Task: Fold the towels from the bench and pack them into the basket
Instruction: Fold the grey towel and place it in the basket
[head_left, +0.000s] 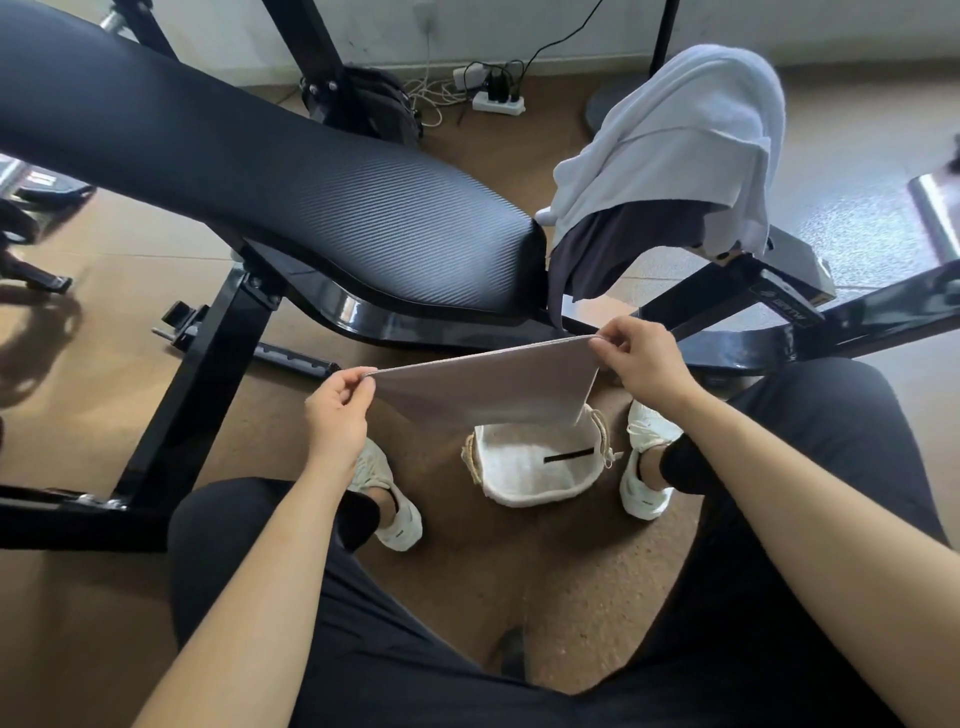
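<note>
Grey towel (488, 387) being pinched at upper corners by left hand (337, 415) and right hand (644, 364), both closed on cloth. Long edge being stretched left-right, remainder hanging directly above basket (535, 467). Basket being seen lined white, seemingly no towels inside. Pale towel (685, 140) and dark cloth (613, 249) being left draped on bench (260, 171).

A small pinkish-grey towel (488, 387) is hanging folded in the air, stretched flat, right above a white basket (535, 467) sitting open on the floor. A light blue towel (685, 140) and a dark towel (608, 249) are lying draped over the black bench (291, 192).
</note>
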